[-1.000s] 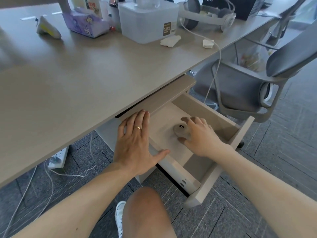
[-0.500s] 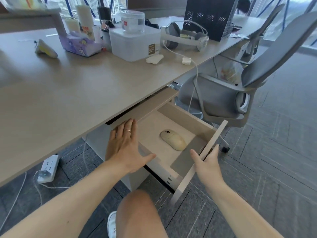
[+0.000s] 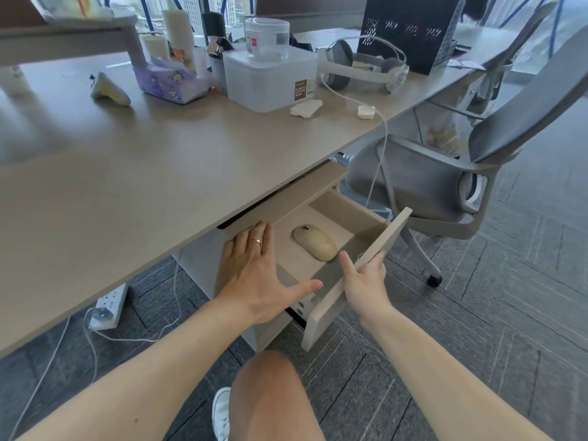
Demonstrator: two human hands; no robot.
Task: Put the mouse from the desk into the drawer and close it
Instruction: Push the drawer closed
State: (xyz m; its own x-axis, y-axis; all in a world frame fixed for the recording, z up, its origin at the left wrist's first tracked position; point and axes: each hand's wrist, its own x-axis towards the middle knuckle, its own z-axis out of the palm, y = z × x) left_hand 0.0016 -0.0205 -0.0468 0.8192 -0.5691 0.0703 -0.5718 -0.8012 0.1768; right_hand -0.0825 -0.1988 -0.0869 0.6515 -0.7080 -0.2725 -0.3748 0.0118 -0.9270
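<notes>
The beige computer mouse (image 3: 315, 242) lies on the floor of the open drawer (image 3: 366, 230), free of both hands. The right hand (image 3: 366, 281) pinches the drawer's front panel (image 3: 356, 275) near its top edge, thumb on the inner face and fingers curled round the outer side. The left hand (image 3: 254, 268) lies flat with fingers spread and thumb splayed, palm down on the drawer's left wall just under the desk (image 3: 143, 173), gripping nothing

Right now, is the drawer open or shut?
Open. The drawer is pulled out, the mouse lying visible inside, the right hand gripping its front panel.
</notes>
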